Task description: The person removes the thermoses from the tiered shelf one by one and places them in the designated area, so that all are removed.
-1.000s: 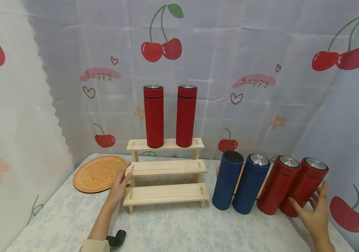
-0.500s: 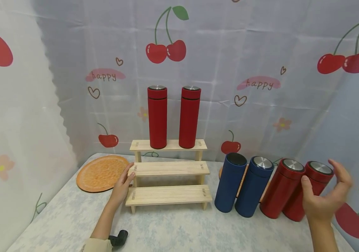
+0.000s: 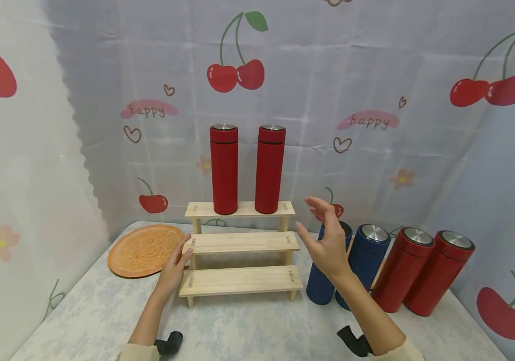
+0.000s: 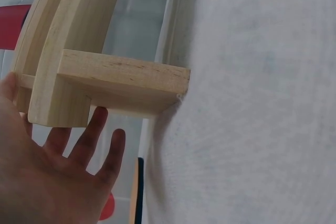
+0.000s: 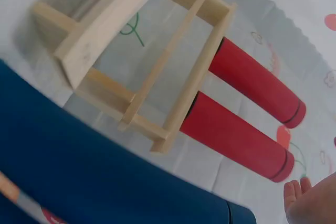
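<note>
A three-step wooden stand (image 3: 243,241) carries two red vacuum flasks (image 3: 224,173) on its top step. My left hand (image 3: 173,271) holds the left end of the middle step, thumb and index finger at its edges; the left wrist view shows its other fingers extended beside the wood (image 4: 121,72). Raised in the air, my right hand (image 3: 329,245) has its fingers spread and nothing in them. It partly covers a blue flask with a dark lid (image 3: 318,286). Beside that flask stand a silver-lidded blue flask (image 3: 367,250) and two red flasks (image 3: 440,273).
A round orange mat (image 3: 144,250) lies left of the stand; another orange piece shows partly behind the flasks. A curtain printed with cherries (image 3: 302,90) hangs behind and at both sides of the pale patterned table (image 3: 248,331).
My right hand has left the rightmost red flask and swung left, rising in front of the blue flasks. My left hand stays on the stand. The flasks stand where they were.
</note>
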Tool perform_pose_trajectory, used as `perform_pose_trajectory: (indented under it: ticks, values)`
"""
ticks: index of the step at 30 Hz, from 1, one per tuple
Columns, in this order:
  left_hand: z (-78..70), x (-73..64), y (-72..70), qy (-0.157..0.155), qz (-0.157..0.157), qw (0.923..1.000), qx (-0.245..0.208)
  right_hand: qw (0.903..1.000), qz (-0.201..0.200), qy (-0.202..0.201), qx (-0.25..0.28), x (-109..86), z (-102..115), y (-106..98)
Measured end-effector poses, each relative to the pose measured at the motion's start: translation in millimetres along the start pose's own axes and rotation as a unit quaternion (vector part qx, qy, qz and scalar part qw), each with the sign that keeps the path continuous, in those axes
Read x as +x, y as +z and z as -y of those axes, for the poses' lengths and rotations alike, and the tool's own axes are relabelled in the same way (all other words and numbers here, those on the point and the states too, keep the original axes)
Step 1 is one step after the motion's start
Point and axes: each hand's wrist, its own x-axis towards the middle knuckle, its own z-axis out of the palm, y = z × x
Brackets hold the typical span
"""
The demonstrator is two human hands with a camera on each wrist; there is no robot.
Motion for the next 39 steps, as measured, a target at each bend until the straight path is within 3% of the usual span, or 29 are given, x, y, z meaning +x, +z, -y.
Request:
perform_pose_trajectory:
  ticks: [7, 13, 17, 24, 31, 39]
  values:
    - [-1.2, -7.3, -6.6, 0.008, -0.004, 0.9999, -0.007, 0.9942, 0.0, 0.085, 0.065, 32.6, -41.2, 51.0]
    - [0.0, -9.9, -9.5, 0.008, -0.009, 0.9999, 0.0, 0.9912, 0.005, 0.125, 0.044, 61.0, -66.2, 78.9]
    - [2.8, -7.8, -8.8, 0.011, -0.011, 0.9999, 0.001, 0.9886, 0.031, 0.146, 0.014, 71.1, -77.5, 90.5]
    - [3.7, -5.5, -4.3, 0.014, -0.012, 0.9998, -0.002, 0.9838, 0.071, 0.165, -0.007, 64.8, -100.8, 109.7]
    - [3.0, -2.1, 0.2, 0.018, -0.015, 0.9997, -0.01, 0.9809, 0.056, 0.185, -0.017, 54.4, -114.1, 116.2]
    - [1.6, -0.8, 2.5, 0.014, -0.011, 0.9998, -0.009, 0.9877, 0.023, 0.154, -0.012, 33.3, -94.8, 103.6]
